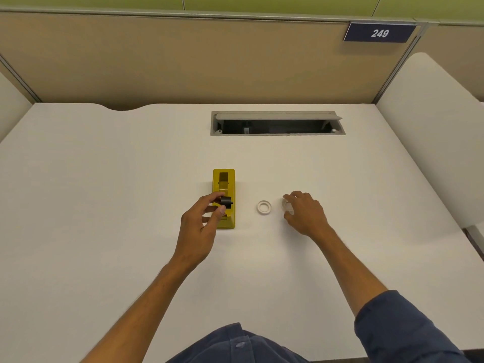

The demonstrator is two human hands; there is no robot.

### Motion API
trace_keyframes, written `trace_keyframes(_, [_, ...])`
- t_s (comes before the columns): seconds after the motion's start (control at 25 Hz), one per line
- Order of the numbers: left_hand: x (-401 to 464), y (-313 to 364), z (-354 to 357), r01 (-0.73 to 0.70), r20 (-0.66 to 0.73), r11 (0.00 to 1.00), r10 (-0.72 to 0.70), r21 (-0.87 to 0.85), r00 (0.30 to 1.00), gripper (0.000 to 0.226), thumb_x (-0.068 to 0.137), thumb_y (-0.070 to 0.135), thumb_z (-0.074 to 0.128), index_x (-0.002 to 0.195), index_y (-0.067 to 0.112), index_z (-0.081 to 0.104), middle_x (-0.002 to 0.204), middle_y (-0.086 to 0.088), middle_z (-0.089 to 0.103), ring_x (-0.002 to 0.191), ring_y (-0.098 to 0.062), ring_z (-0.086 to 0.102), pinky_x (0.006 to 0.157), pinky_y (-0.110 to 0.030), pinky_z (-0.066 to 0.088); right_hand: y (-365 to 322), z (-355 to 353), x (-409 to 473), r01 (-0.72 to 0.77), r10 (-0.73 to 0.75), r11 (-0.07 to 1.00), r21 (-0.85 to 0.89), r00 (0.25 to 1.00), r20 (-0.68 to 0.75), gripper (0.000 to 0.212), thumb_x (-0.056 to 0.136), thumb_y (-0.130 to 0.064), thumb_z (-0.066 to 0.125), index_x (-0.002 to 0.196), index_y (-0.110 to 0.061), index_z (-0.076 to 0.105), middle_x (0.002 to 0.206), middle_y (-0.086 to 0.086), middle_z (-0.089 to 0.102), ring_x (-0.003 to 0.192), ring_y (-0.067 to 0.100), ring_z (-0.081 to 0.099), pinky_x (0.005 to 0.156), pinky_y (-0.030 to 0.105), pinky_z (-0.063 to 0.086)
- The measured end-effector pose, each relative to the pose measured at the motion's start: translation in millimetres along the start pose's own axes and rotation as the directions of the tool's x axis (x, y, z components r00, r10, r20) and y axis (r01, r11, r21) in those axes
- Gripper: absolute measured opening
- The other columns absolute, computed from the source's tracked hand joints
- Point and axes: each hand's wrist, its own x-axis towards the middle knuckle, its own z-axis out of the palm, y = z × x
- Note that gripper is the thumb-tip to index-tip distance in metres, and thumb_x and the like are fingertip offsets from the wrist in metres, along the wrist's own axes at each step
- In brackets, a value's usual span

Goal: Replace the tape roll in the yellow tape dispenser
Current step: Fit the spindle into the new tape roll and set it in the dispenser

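Observation:
A yellow tape dispenser (227,184) stands on the white desk (104,179), its long side running away from me. My left hand (200,226) pinches a small black spool hub (226,201) between thumb and fingers, just above the dispenser's open well. To the right, a white ring-shaped tape core (264,207) lies flat on the desk. Further right, my right hand (305,213) curls its fingers around a clear tape roll (287,205) that sits on the desk, partly hidden by the fingers.
A grey cable hatch (277,123) stands open in the desk at the back. A beige partition with a sign reading 249 (379,33) closes off the far side. White side panels (429,132) flank the desk.

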Motion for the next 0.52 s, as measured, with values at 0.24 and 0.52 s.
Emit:
trace_keyframes(0.24, [2.2,2.8,-2.6,-0.012,-0.004,1.0,0.012,-0.003,1.0,0.028,0.089,0.037,0.05,0.116,0.044,0.052,0.121,0.008,0.061,0.104,-0.007,0.06,0.076,-0.011,0.048,-12.8,-4.2,-14.6,-0.009,0.104,0.931,0.364,0.965,-0.242,0.038,0.089,-0.039,0.059,0.124,-0.025,0.055,0.123,-0.003,0.06,0.105,0.019,0.059,0.082,0.035,0.048])
trace_keyframes(0.52, [0.5,6.1,-2.2,-0.02,0.005,1.0,0.02,-0.006,1.0,0.031,0.09,0.033,0.054,0.121,0.037,0.058,0.119,0.012,0.064,0.103,0.001,0.06,0.075,-0.004,0.047,-57.8,-38.1,-52.3,0.251,0.072,0.488,0.836,0.943,-0.325,0.028,0.088,-0.036,0.062,0.116,-0.031,0.059,0.11,-0.014,0.062,0.086,0.007,0.065,0.068,0.011,0.048])
